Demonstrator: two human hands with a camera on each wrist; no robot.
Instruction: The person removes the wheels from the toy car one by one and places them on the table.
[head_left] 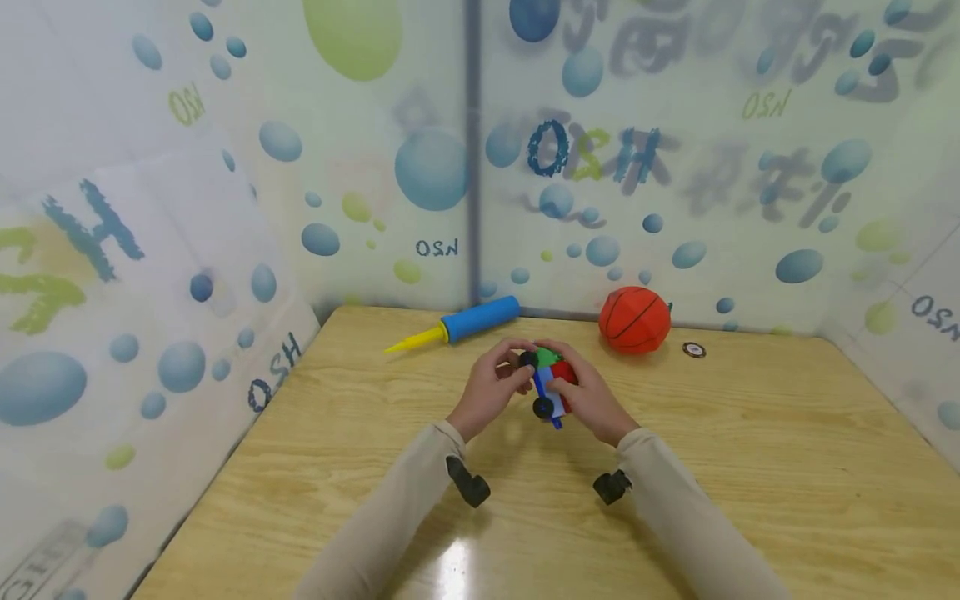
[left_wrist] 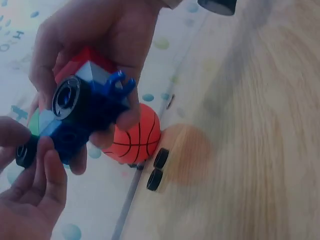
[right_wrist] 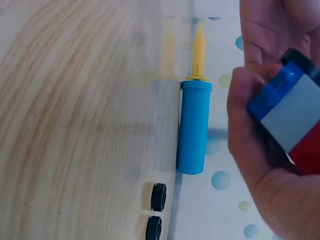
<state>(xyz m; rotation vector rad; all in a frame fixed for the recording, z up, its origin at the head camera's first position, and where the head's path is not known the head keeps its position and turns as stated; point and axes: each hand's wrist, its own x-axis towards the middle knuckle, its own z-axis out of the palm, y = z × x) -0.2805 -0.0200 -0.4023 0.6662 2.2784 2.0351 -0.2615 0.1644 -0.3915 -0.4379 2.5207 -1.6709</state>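
1. Hands, two. Left hand (head_left: 491, 385): fingers bent, thumb and fingertips pinching a black wheel (left_wrist: 26, 152) at one end of the toy. Right hand (head_left: 594, 396): fingers and thumb curled round the toy's body.
2. Toy vehicle (head_left: 551, 383), one: blue chassis with red, green and pale blocks; centre of the head frame, held above the table between both hands. Two wheels show on it, the pinched one included; whether that one is fully seated cannot be told.
3. Loose wheels (right_wrist: 159, 197), two, black; side by side on the tabletop, lower middle of the right wrist frame.
4. Pump (head_left: 482, 319), one: blue barrel, yellow nozzle; upper middle, near the table's back edge.
5. Ball (head_left: 635, 321), one: red, black basketball lines; right of upper middle, near the back edge.
6. Round chip (head_left: 693, 350), one: dark rim, pale centre, marking too small to read; just right of the ball.
7. Wall covering (head_left: 360, 275): "H2O" printed repeatedly in mirror image; grey lettering at upper right, blurred.
8. Table (head_left: 750, 433), one: back edge against the wall covering; wood surface runs broadly from the hands toward the right edge, less broadly leftward.
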